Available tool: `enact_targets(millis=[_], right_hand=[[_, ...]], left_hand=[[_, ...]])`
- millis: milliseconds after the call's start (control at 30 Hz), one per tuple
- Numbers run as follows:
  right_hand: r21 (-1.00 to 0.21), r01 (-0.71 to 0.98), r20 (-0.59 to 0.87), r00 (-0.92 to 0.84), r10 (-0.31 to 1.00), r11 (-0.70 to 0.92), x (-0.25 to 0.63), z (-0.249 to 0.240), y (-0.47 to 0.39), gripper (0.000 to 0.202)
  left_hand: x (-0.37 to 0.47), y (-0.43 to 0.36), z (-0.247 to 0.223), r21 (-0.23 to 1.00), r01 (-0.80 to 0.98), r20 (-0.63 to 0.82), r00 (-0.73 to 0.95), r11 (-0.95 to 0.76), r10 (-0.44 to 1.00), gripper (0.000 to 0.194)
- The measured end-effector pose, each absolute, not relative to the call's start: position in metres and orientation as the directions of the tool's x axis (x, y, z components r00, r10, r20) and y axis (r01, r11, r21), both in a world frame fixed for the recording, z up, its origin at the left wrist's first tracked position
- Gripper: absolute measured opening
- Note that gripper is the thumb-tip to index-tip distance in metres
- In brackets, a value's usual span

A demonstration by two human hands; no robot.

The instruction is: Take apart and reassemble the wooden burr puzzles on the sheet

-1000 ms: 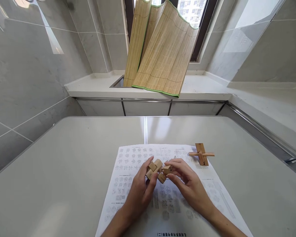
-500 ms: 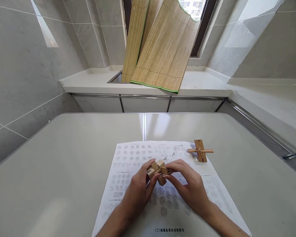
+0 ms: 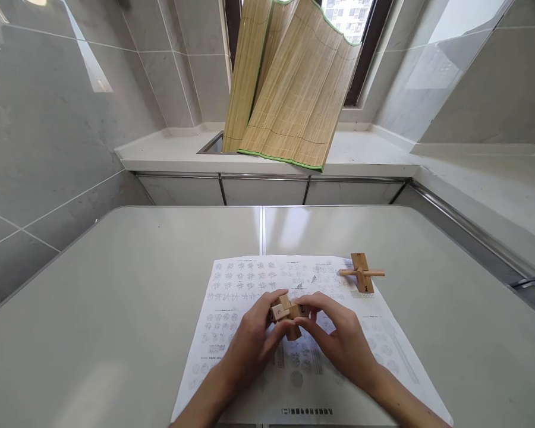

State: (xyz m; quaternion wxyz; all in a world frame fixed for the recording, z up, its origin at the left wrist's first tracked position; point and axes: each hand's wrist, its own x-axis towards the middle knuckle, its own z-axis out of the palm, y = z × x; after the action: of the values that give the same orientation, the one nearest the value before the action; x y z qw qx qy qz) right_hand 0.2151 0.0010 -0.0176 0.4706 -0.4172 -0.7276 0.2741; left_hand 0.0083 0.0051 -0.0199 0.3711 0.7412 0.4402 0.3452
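Note:
A wooden interlocking burr puzzle [image 3: 289,310] is held between both hands above a printed diagram sheet [image 3: 200,380]. My left hand [image 3: 255,333] grips its left side, the thumb below and the fingers behind. On the other side, my right hand [image 3: 339,333] pinches a block end that bears a dark mark. Several wooden pieces cross in the puzzle, and one end points down toward me. Fingers hide parts of it. Beyond my right hand, a second wooden assembly [image 3: 362,273], a flat numbered piece crossed by a thin stick, lies at the sheet's upper right corner.
The sheet lies on a pale table [image 3: 93,309] with a seam running through its middle. Behind the table are a white ledge [image 3: 169,157] and a hanging bamboo mat [image 3: 294,107] by the window. A metal rail [image 3: 463,223] runs along the right side.
The puzzle has turned in my hands, so its blocks show different faces and sit closer together. My right hand has shifted slightly left and down. The second assembly stays in place.

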Motion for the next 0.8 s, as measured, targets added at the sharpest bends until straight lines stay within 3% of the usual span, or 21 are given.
enact_targets(millis=[133, 367, 600, 800], right_hand=[[-0.836, 0.358, 0.376, -0.176, 0.91, 0.415, 0.218, -0.018, 0.003, 0.021], [-0.867, 0.295, 0.353, -0.208, 0.912, 0.403, 0.219, -0.018, 0.002, 0.021], [-0.959, 0.126, 0.227, -0.2, 0.953, 0.255, 0.223, -0.016, 0.007, 0.032], [-0.985, 0.098, 0.1, -0.352, 0.931, 0.143, 0.219, -0.011, 0.009, 0.034]], left_hand=[[0.01, 0.004, -0.014, 0.807, 0.428, 0.214, 0.431, -0.407, 0.877, 0.072], [0.012, 0.006, -0.011, 0.782, 0.46, 0.208, 0.443, -0.42, 0.872, 0.067], [0.01, 0.005, -0.007, 0.919, 0.251, 0.181, 0.417, -0.304, 0.891, 0.062], [0.008, 0.006, -0.005, 0.968, 0.118, 0.152, 0.424, -0.221, 0.893, 0.064]])
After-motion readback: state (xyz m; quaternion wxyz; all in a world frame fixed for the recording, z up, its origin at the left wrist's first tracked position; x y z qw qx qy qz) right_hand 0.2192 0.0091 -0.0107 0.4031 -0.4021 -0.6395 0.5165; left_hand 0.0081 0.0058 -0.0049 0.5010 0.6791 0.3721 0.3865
